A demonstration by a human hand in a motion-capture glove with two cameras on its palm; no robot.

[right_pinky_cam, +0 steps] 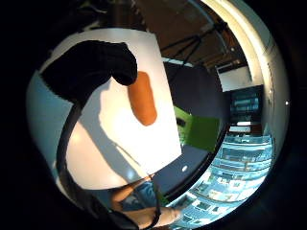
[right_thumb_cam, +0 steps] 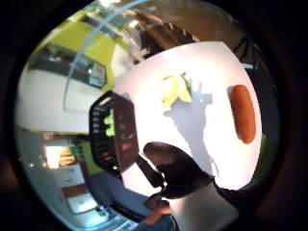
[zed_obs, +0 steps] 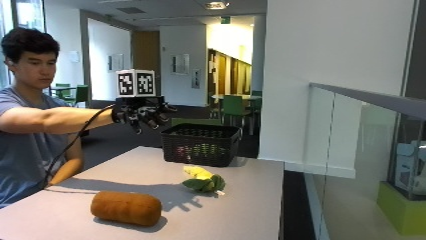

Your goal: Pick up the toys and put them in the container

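Toys are lying on the table (zed_obs: pixel 253 200) well below our gloved right hand (zed_obs: pixel 141 115), which we are holding out in the air with its fingers loosely spread and hanging, gripping nothing. The brown plush roll (zed_obs: pixel 126 207) is resting below the hand and nearer to us; the yellow-and-green plush toy (zed_obs: pixel 203 181) is lying between the roll and the black mesh basket (zed_obs: pixel 201 144), which is standing just beyond the hand at the far end. Something green already seems to be sitting inside the basket, judging by the thumb-side palm view.

We are judging the step in hand as a reach down for one of the two toys. To do it well, we are thinking of lowering the hand straight over the chosen toy and closing the fingers round its middle, across the roll's short width rather than its length.

Both toys are sitting well apart, so there is open room round each, though the yellow-and-green one is lying nearer the table's outer edge. The basket's top is standing open, with free air above its rim.
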